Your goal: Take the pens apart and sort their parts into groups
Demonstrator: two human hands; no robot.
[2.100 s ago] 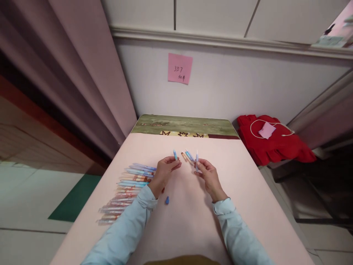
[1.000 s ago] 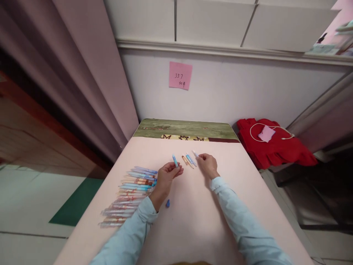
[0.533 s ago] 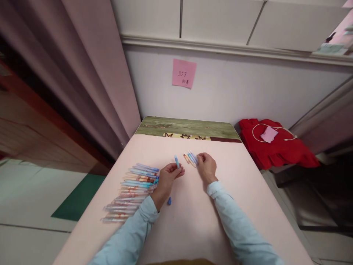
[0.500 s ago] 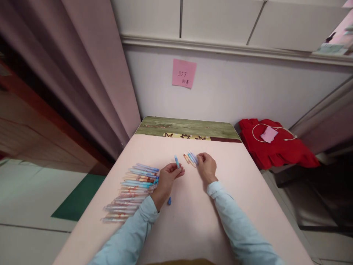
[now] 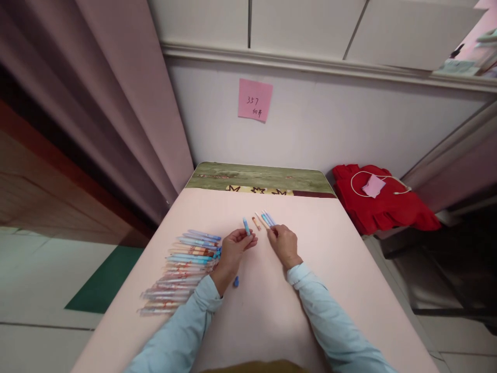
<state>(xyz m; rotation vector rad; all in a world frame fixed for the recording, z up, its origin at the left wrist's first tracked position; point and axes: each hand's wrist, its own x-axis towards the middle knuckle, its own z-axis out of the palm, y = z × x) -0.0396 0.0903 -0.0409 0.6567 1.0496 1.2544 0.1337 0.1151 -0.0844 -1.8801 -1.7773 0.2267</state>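
My left hand (image 5: 235, 248) pinches a short blue pen piece (image 5: 246, 226), light blue with a darker tip, holding it upright above the table. Over to its right, the fingers of my right hand (image 5: 284, 244) are closed on the lower end of a slim beige pen part (image 5: 262, 220). Beside that part lies a short orange-brown pen piece (image 5: 256, 223). Several blue and lilac pen parts (image 5: 269, 217) lie just beyond my right fingertips, their near ends hidden by the hand. A small dark blue piece (image 5: 236, 281) rests near my left wrist.
A row of several pastel pens (image 5: 190, 259) lies on the pale pink tabletop (image 5: 264, 321) to the left, partly behind my left forearm. Red cloth (image 5: 380, 207) with a white cable sits right of the table. A pink note (image 5: 255, 100) is on the wall behind.
My right hand has moved from the lilac pen parts to the slim beige one, which now stands apart from the orange-brown piece. My left hand still holds the blue piece.
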